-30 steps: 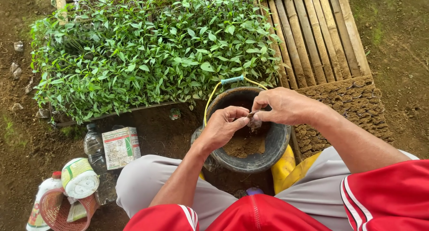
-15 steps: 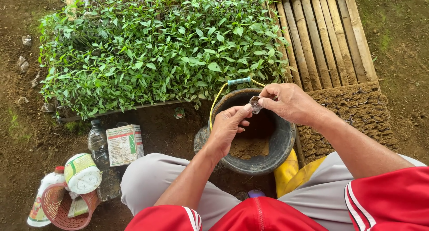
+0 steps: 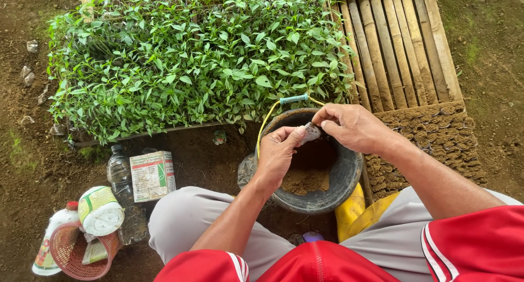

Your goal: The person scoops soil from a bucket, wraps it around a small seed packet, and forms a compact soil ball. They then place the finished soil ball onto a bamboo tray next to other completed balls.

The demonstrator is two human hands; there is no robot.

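The black bucket [image 3: 322,173] sits on the ground between the person's knees and serves as the landmark. Behind it and to its left spreads the largest thing in view, a dense bed of green seedlings [image 3: 196,58]. Behind it to the right lies a bamboo slat rack [image 3: 398,47], bare along its far part. Just right of the bucket, on the near end of that rack, stand several rows of small soil-filled pots [image 3: 431,135], packed side by side; that much looks done, while the bare slats suggest room for many more. The bucket holds a shallow layer of brown soil [image 3: 304,179], so material is running low but not gone.

Above the bucket's far rim both hands meet. The right hand [image 3: 352,128] has its grip closed on a small pale pot sleeve [image 3: 311,132], and the left hand [image 3: 278,154] pinches its other edge. Whether the sleeve already has soil in it is hard to tell, since fingers cover most of it.

Left of the bucket lie a small box [image 3: 152,175] and a clear bottle [image 3: 115,170].
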